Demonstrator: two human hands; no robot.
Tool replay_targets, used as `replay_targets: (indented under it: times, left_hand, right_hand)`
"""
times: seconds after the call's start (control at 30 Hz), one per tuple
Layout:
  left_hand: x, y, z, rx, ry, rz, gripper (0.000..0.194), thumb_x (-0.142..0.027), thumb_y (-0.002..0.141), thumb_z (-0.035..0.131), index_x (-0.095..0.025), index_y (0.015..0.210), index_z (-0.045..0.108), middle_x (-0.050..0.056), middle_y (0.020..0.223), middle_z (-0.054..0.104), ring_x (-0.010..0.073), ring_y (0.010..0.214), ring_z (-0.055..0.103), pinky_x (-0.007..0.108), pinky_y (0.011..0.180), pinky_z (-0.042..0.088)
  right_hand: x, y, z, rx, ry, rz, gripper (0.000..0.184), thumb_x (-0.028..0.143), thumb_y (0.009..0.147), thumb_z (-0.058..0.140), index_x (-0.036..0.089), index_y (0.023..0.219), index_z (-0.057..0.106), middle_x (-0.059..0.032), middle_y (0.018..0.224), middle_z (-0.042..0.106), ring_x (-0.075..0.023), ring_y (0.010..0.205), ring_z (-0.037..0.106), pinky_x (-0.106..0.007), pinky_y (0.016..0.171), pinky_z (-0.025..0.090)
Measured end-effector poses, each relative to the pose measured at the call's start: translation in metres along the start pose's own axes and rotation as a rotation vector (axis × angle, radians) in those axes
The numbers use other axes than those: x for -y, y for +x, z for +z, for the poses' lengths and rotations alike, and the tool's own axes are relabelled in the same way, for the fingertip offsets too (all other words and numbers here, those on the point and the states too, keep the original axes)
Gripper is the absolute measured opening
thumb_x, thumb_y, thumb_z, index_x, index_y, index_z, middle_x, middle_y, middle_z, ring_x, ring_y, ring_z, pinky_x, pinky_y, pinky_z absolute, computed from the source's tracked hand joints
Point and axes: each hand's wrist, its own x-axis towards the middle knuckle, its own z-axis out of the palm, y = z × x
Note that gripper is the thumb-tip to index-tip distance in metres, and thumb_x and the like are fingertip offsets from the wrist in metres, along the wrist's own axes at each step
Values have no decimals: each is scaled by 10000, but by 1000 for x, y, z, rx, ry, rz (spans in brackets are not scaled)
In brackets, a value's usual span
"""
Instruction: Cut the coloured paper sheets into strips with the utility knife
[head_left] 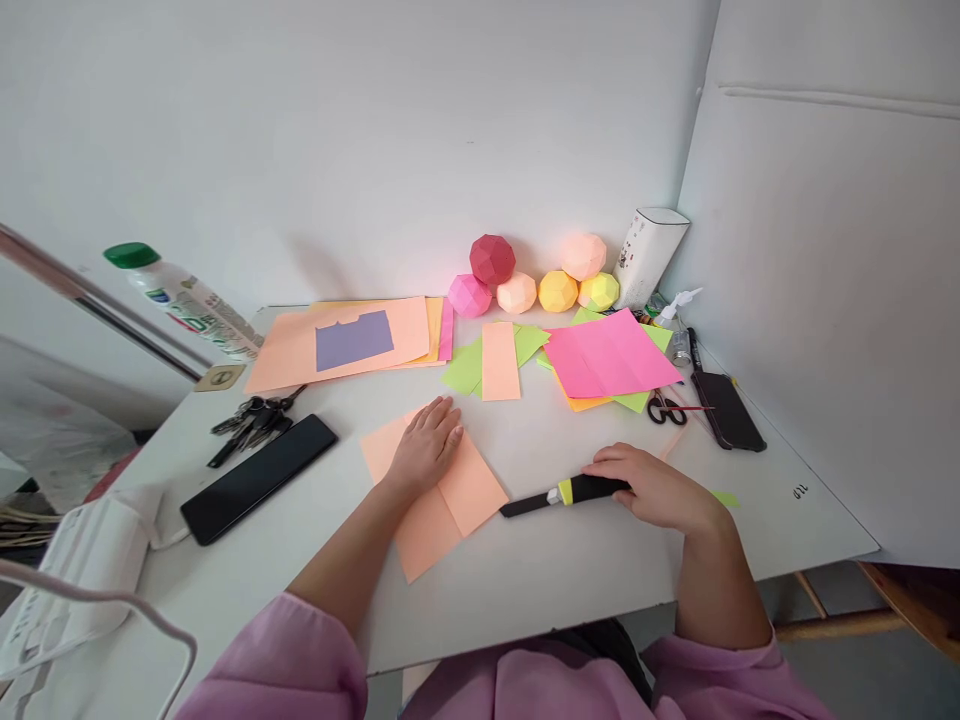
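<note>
My left hand lies flat, fingers spread, on a folded peach paper sheet in the middle of the white table. My right hand is closed around the handle of a black and yellow utility knife, whose tip points left toward the peach sheet and rests on the table. Both pink sleeves show at the bottom edge.
Peach sheets with a purple piece lie at the back left; a peach strip, green and pink papers behind. Paper balls line the wall. Scissors, a phone, keys, a black case, a bottle.
</note>
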Motion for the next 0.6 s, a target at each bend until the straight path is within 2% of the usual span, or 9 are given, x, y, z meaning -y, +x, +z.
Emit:
replay_targets:
  times: [0.1, 0.2, 0.33, 0.47, 0.6]
  left_hand:
    - [-3, -1, -1, -24, 14, 24, 497, -428, 958, 197, -150, 1193, 534, 150, 1355, 451, 281, 1339, 338, 477, 1075, 330]
    - [-7, -1, -4, -79, 25, 78, 442, -413, 945, 253, -126, 1111, 545, 172, 1179, 496, 280, 1228, 432, 452, 1005, 398]
    - [-12, 0, -6, -116, 87, 116, 322, -365, 915, 350, -140, 1013, 559, 147, 1032, 527, 290, 1101, 479, 448, 917, 443]
    - [-19, 1, -8, -70, 207, 97, 239, -325, 891, 423, -163, 928, 595, 140, 969, 566, 294, 978, 519, 438, 815, 465]
    - [-33, -2, -9, 7, 295, 33, 287, -272, 912, 377, -132, 911, 627, 170, 987, 592, 292, 982, 547, 411, 803, 466]
  right_hand:
    - [0, 0, 1, -10, -16, -1, 582, 6, 722, 468, 232, 1241, 602, -67, 1211, 596, -244, 1141, 509, -411, 962, 433]
    - [5, -4, 2, -37, -50, 7, 584, -6, 710, 465, 226, 1224, 615, -75, 1185, 609, -243, 1109, 532, -411, 933, 456]
    - [13, -19, 10, -95, -106, 8, 586, -12, 706, 458, 214, 1224, 612, -88, 1159, 619, -238, 1056, 565, -399, 878, 496]
    - [19, -38, 24, -180, -146, -29, 571, 17, 729, 469, 229, 1245, 590, -90, 1135, 615, -230, 1011, 583, -383, 838, 523]
    - [29, -53, 37, -186, -144, -57, 556, 37, 749, 479, 217, 1270, 555, -95, 1108, 605, -219, 989, 587, -361, 817, 537]
